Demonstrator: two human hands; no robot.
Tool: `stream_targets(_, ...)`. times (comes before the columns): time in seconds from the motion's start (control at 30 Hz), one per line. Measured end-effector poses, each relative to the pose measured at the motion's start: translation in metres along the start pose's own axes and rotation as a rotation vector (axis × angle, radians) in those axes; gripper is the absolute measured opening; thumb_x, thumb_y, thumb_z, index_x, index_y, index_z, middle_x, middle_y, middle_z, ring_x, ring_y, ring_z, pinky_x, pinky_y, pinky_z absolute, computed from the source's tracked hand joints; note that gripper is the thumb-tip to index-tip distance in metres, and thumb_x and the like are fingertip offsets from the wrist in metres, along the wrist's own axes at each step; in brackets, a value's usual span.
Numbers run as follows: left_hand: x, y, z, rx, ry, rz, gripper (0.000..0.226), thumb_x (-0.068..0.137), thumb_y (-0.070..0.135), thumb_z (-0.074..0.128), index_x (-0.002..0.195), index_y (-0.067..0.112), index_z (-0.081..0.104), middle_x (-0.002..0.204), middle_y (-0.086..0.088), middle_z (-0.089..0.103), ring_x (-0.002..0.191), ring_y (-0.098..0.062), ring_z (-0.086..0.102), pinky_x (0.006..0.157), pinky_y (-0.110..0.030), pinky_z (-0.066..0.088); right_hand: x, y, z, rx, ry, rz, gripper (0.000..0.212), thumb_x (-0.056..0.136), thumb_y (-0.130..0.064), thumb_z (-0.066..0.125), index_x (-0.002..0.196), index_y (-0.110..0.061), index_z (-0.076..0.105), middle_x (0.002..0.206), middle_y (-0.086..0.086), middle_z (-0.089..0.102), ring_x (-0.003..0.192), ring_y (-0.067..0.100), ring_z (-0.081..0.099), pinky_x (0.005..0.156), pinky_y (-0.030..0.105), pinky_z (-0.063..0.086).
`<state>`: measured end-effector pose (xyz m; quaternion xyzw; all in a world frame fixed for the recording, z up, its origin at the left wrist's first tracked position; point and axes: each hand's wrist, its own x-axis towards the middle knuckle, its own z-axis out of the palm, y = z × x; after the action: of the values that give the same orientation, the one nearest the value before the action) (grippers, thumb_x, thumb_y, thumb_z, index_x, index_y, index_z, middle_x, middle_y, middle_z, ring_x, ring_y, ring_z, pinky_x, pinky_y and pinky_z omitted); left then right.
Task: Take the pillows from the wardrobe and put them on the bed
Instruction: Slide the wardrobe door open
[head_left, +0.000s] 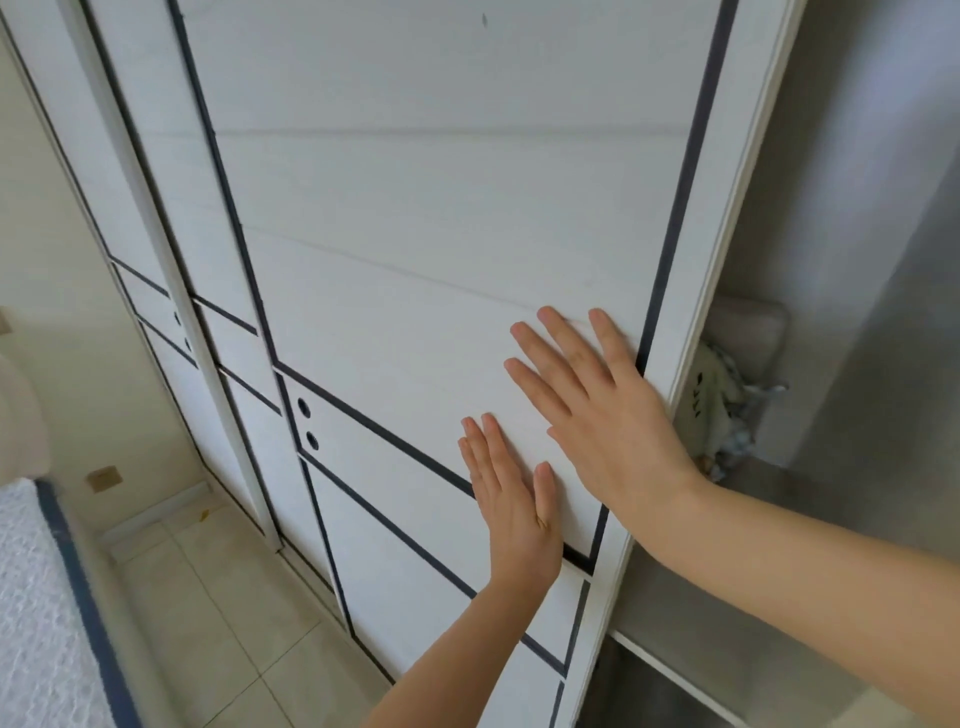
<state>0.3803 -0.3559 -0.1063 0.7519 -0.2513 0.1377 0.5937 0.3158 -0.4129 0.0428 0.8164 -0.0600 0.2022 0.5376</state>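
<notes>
Both hands lie flat with fingers spread on the white sliding wardrobe door (415, 234), the left hand (511, 501) below the right hand (597, 410). Past the door's right edge, a grey pillow (753, 332) rests on a shelf (675, 670) inside the wardrobe. The bed (36, 597) shows at lower left.

Pale square floor tiles (223, 613) with thin grout lines run along the foot of a cream wall (67, 322), where a white skirting board (156, 512) meets the floor. Low on that wall sits a small tan plate (103, 478), probably a socket. A yellow scrap (204, 514) lies on the tiles near the skirting. Soft, even daylight fills the room without hard shadows. At the right edge, a grey interior panel (857, 208) stands in shade.
</notes>
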Motion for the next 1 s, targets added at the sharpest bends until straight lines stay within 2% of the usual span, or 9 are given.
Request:
stream_targets(0.13, 0.024, -0.020, -0.021, -0.058, -0.029, -0.028, 0.059, 0.105, 0.045, 0.020, 0.153, 0.037, -0.013, 0.161, 0.020, -0.024, 0.147, -0.002, -0.023, 0.119, -0.032, -0.009, 0.030, -0.013, -0.005, -0.003, 0.005, -0.009, 0.079, 0.099, -0.046, 0.022, 0.145, -0.002, -0.025, 0.151, 0.026, -0.032, 0.138, 0.047, -0.027, 0.108, 0.064, -0.018)
stream_targets(0.27, 0.048, -0.038, -0.044, -0.082, -0.063, -0.035, 0.057, 0.105, 0.045, 0.020, 0.153, 0.039, -0.011, 0.161, 0.020, -0.023, 0.146, 0.000, -0.023, 0.119, -0.030, -0.010, 0.062, -0.022, -0.010, 0.007, 0.008, -0.060, 0.073, 0.098, -0.040, 0.023, 0.148, -0.006, -0.019, 0.153, 0.024, -0.027, 0.137, 0.047, -0.027, 0.103, 0.064, -0.024)
stream_targets(0.5, 0.094, -0.068, -0.074, -0.091, -0.075, -0.083, 0.059, 0.104, 0.048, 0.022, 0.149, 0.046, -0.015, 0.158, 0.024, -0.025, 0.144, 0.004, -0.026, 0.116, -0.029, -0.011, 0.112, -0.029, -0.015, 0.014, 0.086, -0.113, 0.067, 0.097, -0.038, 0.022, 0.152, -0.006, 0.001, 0.157, 0.025, -0.007, 0.144, 0.044, -0.004, 0.107, 0.062, -0.021)
stream_targets(0.7, 0.139, -0.097, -0.095, -0.089, -0.024, -0.108, 0.060, 0.104, 0.044, 0.027, 0.148, 0.046, -0.014, 0.159, 0.022, -0.024, 0.144, 0.003, -0.026, 0.116, -0.030, -0.011, 0.169, -0.061, -0.017, 0.035, 0.072, -0.114, 0.069, 0.097, -0.038, 0.017, 0.149, -0.003, -0.013, 0.153, 0.028, -0.023, 0.141, 0.046, -0.018, 0.105, 0.063, -0.022)
stream_targets(1.0, 0.210, -0.154, -0.130, -0.064, 0.070, -0.092, 0.061, 0.103, 0.049, 0.023, 0.153, 0.037, -0.009, 0.161, 0.021, -0.019, 0.145, 0.004, -0.022, 0.118, -0.026, -0.008, 0.261, -0.109, -0.022, 0.016, 0.094, -0.130, 0.072, 0.095, -0.037, 0.016, 0.147, 0.001, -0.015, 0.153, 0.030, -0.021, 0.140, 0.050, -0.018, 0.104, 0.065, -0.020)
